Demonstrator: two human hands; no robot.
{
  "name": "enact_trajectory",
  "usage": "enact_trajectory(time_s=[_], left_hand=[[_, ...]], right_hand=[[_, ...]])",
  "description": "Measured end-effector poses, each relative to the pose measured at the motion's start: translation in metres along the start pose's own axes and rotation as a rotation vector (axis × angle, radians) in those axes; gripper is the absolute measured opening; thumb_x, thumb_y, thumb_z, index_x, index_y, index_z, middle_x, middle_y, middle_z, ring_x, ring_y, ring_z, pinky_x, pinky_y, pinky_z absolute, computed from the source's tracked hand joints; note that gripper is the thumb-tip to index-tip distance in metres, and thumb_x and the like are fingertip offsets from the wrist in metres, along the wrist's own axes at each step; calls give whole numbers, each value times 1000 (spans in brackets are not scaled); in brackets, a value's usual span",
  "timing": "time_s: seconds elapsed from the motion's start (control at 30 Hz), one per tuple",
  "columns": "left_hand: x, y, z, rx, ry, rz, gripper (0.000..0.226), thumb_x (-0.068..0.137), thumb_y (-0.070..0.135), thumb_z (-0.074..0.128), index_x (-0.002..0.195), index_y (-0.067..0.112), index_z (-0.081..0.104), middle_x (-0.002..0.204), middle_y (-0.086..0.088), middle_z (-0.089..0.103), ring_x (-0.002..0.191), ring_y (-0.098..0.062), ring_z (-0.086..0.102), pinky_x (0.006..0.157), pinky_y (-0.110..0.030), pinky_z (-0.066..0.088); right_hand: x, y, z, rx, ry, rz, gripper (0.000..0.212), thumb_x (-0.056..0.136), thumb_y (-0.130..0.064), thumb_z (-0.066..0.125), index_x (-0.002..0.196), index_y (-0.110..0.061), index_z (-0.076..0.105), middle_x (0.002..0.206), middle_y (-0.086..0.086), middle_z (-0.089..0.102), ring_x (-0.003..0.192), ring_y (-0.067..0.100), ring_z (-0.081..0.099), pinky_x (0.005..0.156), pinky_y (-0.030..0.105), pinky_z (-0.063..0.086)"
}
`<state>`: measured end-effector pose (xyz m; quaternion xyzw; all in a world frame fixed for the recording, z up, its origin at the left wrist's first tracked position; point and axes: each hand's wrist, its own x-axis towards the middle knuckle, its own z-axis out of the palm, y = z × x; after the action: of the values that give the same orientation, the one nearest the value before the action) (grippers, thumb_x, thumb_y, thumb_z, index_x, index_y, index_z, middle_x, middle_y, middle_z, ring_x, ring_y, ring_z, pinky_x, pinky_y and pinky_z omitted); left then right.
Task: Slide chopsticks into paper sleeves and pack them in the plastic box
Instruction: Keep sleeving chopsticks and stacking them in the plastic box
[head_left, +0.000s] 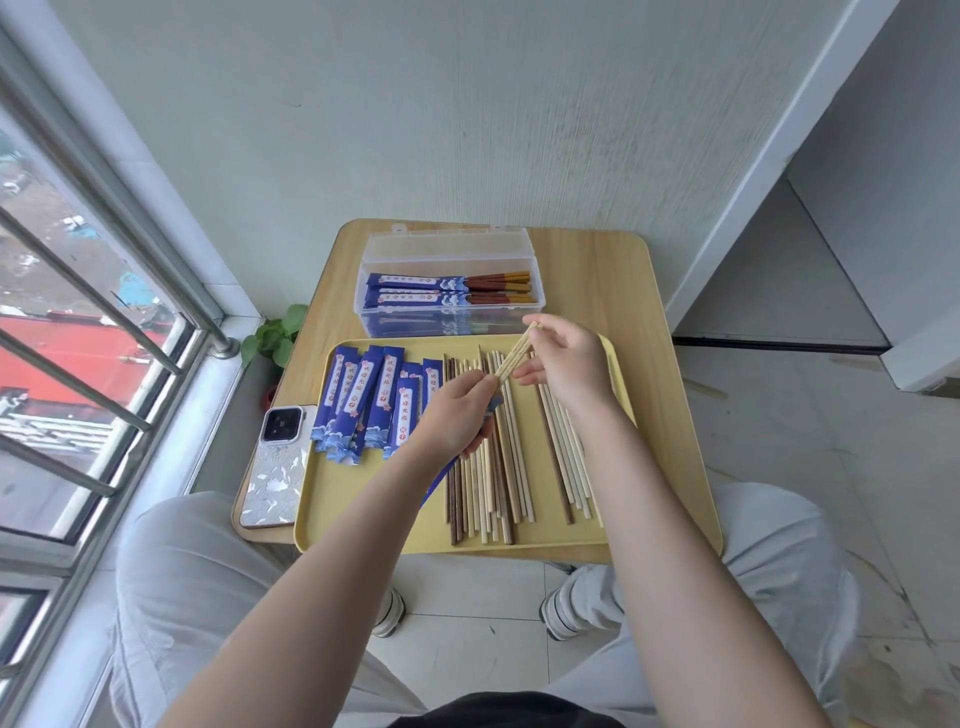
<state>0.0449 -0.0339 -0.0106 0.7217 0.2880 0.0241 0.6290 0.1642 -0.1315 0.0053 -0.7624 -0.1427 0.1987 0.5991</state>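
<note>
There is one view only, from a wide-angle camera on the person's head. It looks forward and steeply down, from close above, at the small table, the yellow tray and both forearms.

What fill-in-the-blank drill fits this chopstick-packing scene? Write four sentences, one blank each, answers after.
1. The loose chopsticks and empty paper sleeves lie on a ____ tray.
2. The right hand holds a pair of ____-coloured chopsticks.
3. The sleeved chopsticks already packed lie in the clear plastic ____.
4. Left of the tray, a ____ lies on the table.

Answers: yellow; light; box; phone
</note>
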Motion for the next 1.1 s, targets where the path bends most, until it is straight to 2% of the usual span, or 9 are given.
enact_trajectory(time_s=[0.13,0.23,0.33,0.47,0.6,0.77,0.93,1.03,1.1], left_hand=[[16,18,-9,136,-3,11,36,105,37,40,82,14,56,62,-5,57,48,-25,52,49,-32,43],[34,37,-16,309,140,121,32,104,39,41,112,16,62,95,-2,70,79,-18,67,71,-33,51],[60,47,-34,428,391,283,41,101,38,47,137,18,52,137,-1,55,125,-18,51,107,-43,41],[92,43,-58,412,415,267,44,101,38,48,141,19,51,149,-2,46,138,-22,40,114,-49,34],[118,31,-70,666,397,196,50,103,35,46,150,19,42,161,-5,29,150,-25,21,122,-47,20],[134,13,-77,926,391,119,50,105,36,35,153,22,35,160,-6,32,151,-26,18,122,-46,16],[142,-1,-77,1084,329,64,56,103,46,18,152,26,35,161,-6,30,150,-27,19,118,-48,22],[144,1,-80,1185,267,48,76,90,59,0,150,30,37,160,-5,31,147,-31,23,115,-53,27],[145,4,-81,1142,270,8,68,97,59,9,153,29,34,161,-6,29,148,-29,22,116,-51,25]], right_hand=[[16,-9,-1,156,49,60,17,101,-9,54,113,-7,66,93,7,70,59,23,70,55,28,58],[34,-18,1,245,119,82,18,101,-9,56,114,-4,66,95,13,71,59,21,70,55,26,57],[60,-25,0,412,266,161,17,101,-8,57,116,-3,62,94,15,71,64,23,72,63,30,61],[98,-27,4,609,444,237,20,101,-2,52,119,1,59,86,17,70,72,29,74,70,35,63],[128,-22,29,535,449,269,18,101,-3,50,117,0,59,84,17,70,66,24,73,68,32,63],[139,-23,48,150,218,262,19,100,-8,48,113,-6,62,77,8,72,64,21,74,71,30,62],[137,-19,48,-680,252,-208,28,102,-13,46,123,-11,65,127,4,62,101,20,63,73,23,42],[133,-14,60,-871,7,-422,27,102,-18,44,104,-13,70,108,0,65,97,18,59,73,28,43],[129,-8,72,-1004,-184,-461,33,105,-27,38,112,-14,69,110,1,67,106,21,59,88,35,45]])
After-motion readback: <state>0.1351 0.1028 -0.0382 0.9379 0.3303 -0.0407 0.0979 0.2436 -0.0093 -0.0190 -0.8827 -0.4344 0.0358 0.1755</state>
